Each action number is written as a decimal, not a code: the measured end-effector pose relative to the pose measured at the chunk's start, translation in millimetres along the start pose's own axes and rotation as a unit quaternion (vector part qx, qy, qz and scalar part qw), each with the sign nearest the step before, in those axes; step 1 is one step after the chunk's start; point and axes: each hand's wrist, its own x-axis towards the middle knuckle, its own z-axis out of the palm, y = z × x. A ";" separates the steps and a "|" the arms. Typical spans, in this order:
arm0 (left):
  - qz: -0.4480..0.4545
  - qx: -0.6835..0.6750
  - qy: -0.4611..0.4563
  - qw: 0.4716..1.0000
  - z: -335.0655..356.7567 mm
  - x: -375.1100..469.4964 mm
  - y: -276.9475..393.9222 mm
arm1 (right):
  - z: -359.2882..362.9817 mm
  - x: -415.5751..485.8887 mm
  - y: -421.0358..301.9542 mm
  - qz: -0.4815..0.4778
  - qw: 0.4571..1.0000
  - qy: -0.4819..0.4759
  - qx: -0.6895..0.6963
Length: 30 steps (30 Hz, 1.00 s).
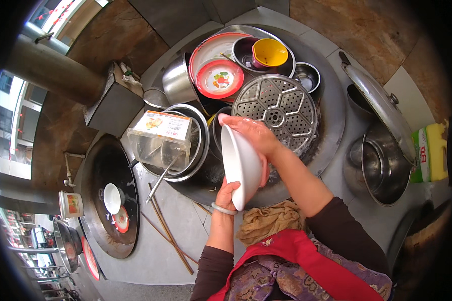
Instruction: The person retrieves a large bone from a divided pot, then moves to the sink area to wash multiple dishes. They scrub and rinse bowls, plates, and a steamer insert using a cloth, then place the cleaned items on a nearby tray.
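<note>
A white bowl is tilted on its side between my hands, above the near edge of a large wok. My left hand grips its lower rim, thumb on the rim. Against the upper outside of the bowl lies my right hand, with a pink cloth or sponge partly showing beneath it. Just behind the hands, a round perforated steel steamer plate rests in the wok. Beyond are a red-rimmed enamel plate, a yellow bowl and a steel pot.
At left, a clear plastic container sits on steel basins; a second wok holds a white bowl. Wooden sticks cross on the counter. A brown cloth lies near me. At right stand a steel pot and a leaning lid.
</note>
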 end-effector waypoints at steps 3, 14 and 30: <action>0.077 0.109 0.076 0.988 4.2 3.1 8.0 | -11.3 12.2 55.4 0.140 0.924 -0.166 0.315; 0.621 0.539 0.402 0.404 10.4 -64.4 155.1 | 44.8 -51.1 60.4 0.304 0.857 -0.035 0.415; 0.347 -0.076 0.751 0.556 -234.7 -195.1 310.9 | -42.0 3.1 191.9 0.126 0.727 -0.161 -0.655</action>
